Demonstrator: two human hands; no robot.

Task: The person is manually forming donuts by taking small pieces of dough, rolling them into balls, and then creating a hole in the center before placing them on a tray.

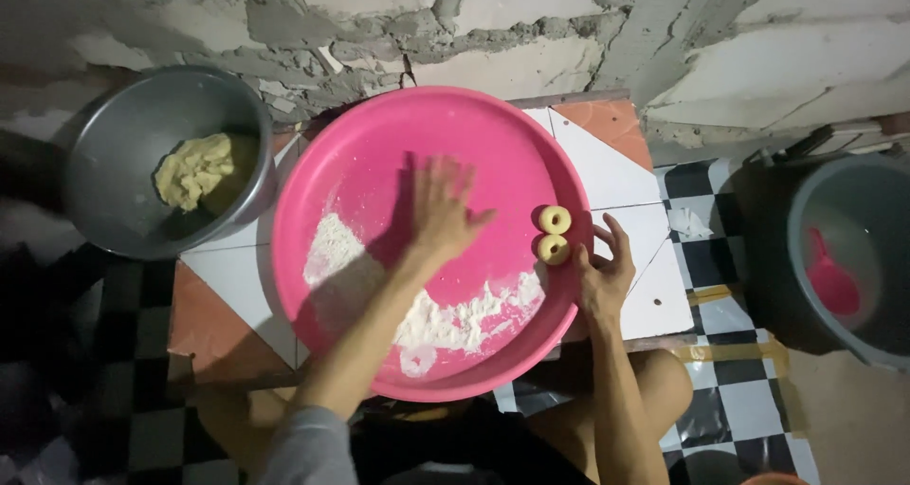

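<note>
A big pink basin [379, 134] rests on a low tiled table [616, 172]. My left hand [441, 210] lies flat, palm down, fingers spread, on the basin's floor near its middle; whatever is under the palm is hidden. White flour [445, 319] is spread along the basin's near side. Two small ring-shaped dough pieces [554, 234] sit at the basin's right side. My right hand [605, 267] rests on the basin's right rim, fingers curled loosely around it, next to the rings.
A grey metal bowl [114, 191] with a lump of yellow dough [194, 170] stands at the left. A grey bucket [844, 257] holding a pink scoop [832, 281] is on the checkered floor at the right. A rough block wall runs behind.
</note>
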